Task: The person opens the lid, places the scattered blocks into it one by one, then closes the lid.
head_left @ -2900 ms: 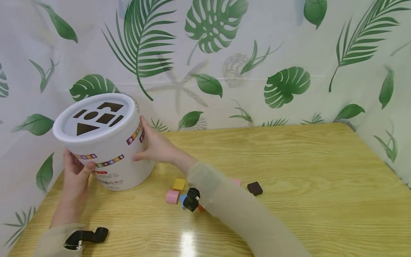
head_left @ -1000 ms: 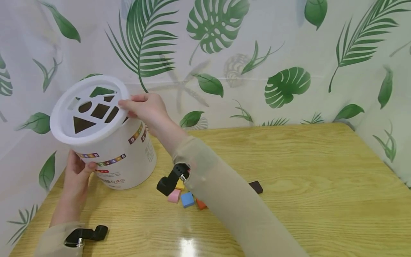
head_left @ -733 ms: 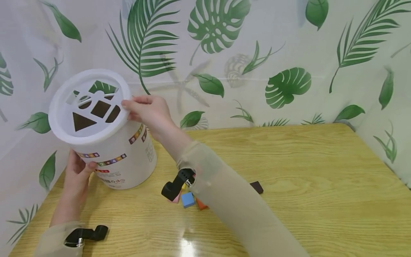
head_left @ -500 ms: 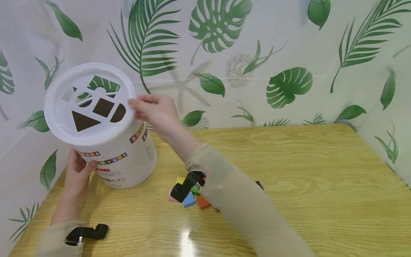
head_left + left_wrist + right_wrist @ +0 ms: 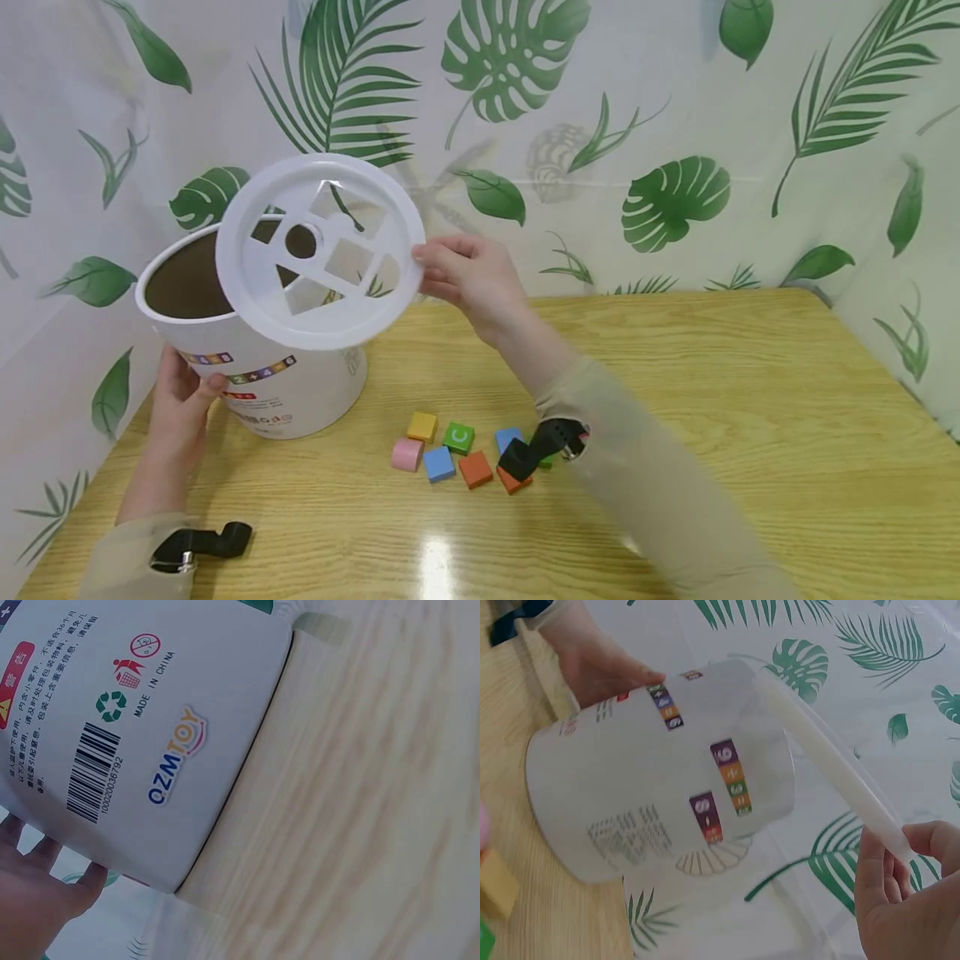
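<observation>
A white bucket with coloured sum stickers stands at the table's left, its dark inside partly exposed at the top. Against its lower left side my left hand grips it, thumb in front; the left wrist view shows fingers on the printed wall. My right hand pinches the edge of a round white lid with shape cut-outs. The lid is tilted and overlaps the bucket's right part in the head view. In the right wrist view the lid appears edge-on, slanting off the bucket mouth.
Small blocks lie on the wooden table below the right arm: a yellow one, a pink rounded one, a green one, and several blue, orange and green ones. A leaf-patterned cloth backs the table.
My right hand has gone from the bucket's side to the lid's edge, lifted the lid and carried it right, uncovering part of the mouth. My left hand stays on the bucket.
</observation>
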